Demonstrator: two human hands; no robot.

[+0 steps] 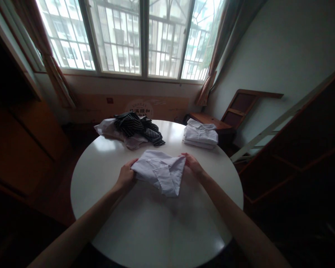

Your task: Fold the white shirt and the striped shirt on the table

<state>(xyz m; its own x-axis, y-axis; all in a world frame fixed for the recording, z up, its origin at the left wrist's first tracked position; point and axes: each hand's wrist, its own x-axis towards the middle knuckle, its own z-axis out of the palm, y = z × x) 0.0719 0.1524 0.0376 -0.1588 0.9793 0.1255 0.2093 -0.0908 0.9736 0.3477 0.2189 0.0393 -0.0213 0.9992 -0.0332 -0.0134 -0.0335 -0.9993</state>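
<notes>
The worktop [100,171] is round and white, with a smooth surface which shines in some places. Toward its far left edge lies a loose heap [145,128] of clothes, pale ones and dark striped ones together. Toward the far right edge there is a neat pile [200,137] of folded white clothes, well apart from the heap.

Matt, lightly creased cloth for the garment [152,169] — smooth, glossy finish on the tabletop [97,173]

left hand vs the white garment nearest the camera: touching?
Touching. The head view shows the left hand gripping the left edge of the white garment, no gap between.
</notes>
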